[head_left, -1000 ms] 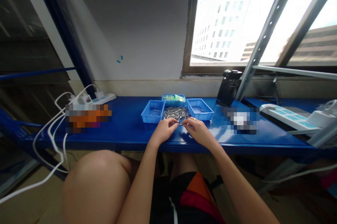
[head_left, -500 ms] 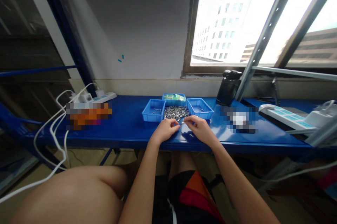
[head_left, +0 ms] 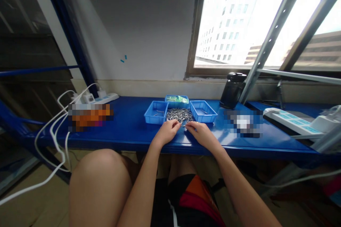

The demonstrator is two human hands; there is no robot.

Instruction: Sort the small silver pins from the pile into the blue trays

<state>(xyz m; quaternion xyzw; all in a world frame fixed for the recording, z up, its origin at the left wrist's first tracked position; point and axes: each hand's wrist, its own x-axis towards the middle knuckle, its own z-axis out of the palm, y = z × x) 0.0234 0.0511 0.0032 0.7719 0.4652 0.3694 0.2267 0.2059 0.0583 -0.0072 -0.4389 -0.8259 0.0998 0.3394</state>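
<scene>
A small silver screw is pinched in the fingertips of my right hand, lying roughly level and pointing left. My left hand is closed in a pinch at the screw's other end; what its fingers hold, if anything, is too small to make out. Just beyond both hands lies a heap of loose silver screws. On either side of the heap stand a left blue bin and a right blue bin, each with a few screws inside. Behind it, a third blue bin contains a green-and-clear plastic packet.
A black flask stands at the back right of the blue table. Power strips lie at the left and right, with white cables hanging at the left. Two blurred-out items lie on the tabletop. A metal post rises behind the flask.
My hands have come closer together, and the left fingers now meet the screw's end. My left knee has risen into view. The camera has shifted slightly.
</scene>
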